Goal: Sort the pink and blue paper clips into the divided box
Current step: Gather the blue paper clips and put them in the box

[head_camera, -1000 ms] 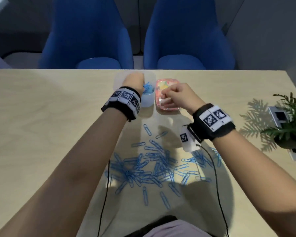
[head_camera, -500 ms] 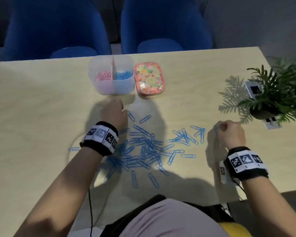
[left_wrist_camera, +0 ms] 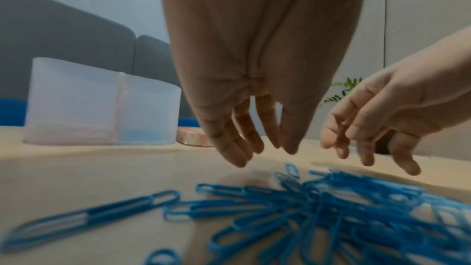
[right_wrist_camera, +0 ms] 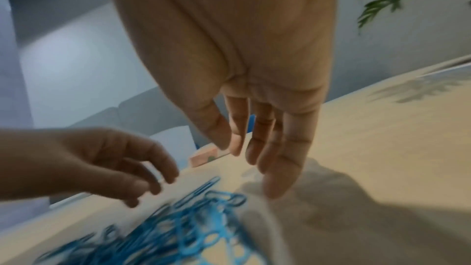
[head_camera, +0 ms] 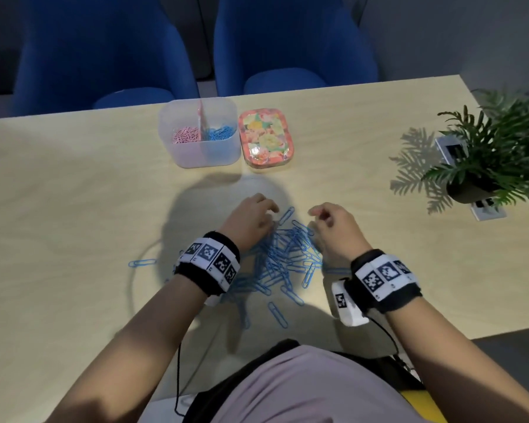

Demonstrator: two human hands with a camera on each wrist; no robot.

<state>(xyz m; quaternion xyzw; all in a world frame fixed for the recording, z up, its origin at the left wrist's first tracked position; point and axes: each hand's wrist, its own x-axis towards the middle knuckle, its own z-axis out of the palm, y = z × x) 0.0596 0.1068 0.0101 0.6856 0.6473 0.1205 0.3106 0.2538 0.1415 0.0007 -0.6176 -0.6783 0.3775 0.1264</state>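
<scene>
Left hand [head_camera: 251, 219] and right hand [head_camera: 333, 228] low, close together, palms down; fingers loose, slightly spread, nothing held

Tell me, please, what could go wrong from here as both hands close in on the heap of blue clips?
1. The blue paper clips lie tangled in one heap, so a pinch by the left hand or right hand may lift a chain and shed clips on the way.
2. The divided box holds pink clips in its left half, blue in its right; a loose drop could cross the divider.
3. The stray clip lies apart at the left and may be overlooked.
</scene>
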